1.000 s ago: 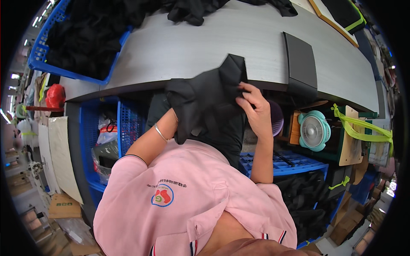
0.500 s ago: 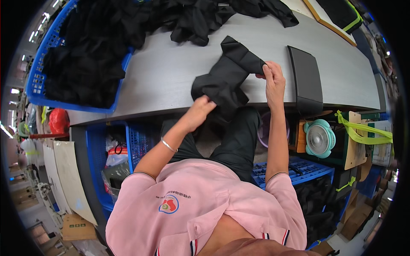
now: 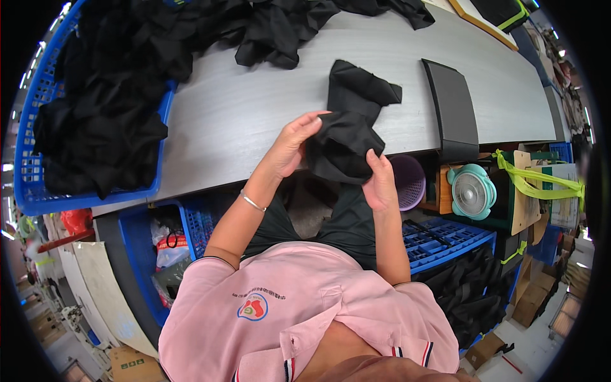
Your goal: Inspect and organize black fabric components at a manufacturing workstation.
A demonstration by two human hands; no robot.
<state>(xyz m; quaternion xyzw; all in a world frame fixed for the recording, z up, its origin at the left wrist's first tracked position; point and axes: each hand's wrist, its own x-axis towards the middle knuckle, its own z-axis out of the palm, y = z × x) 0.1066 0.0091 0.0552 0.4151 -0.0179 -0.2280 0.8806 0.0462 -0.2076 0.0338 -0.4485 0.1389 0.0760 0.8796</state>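
A piece of black fabric (image 3: pixel 344 143) is held up between my two hands at the table's near edge, its far end lying on the grey tabletop. My left hand (image 3: pixel 294 141), with a bangle on the wrist, grips the fabric's left edge, thumb on top. On the right edge, my right hand (image 3: pixel 380 181) pinches it between thumb and fingers; some fingertips are hidden beneath. The far part of the cloth looks folded over, with a flap pointing right. What shape the whole piece has, I cannot tell.
A blue basket (image 3: pixel 162 130) heaped with black fabric stands at the left, and more black cloth (image 3: pixel 273 32) lies along the far side. Right of my hands is a dark flat panel (image 3: pixel 455 108). Below the table edge are a purple bin (image 3: pixel 409 181) and a teal fan (image 3: pixel 472 193).
My right hand has let go of the fabric's far right corner and come nearer, taking its near right edge. My left hand has moved up and holds the left edge.
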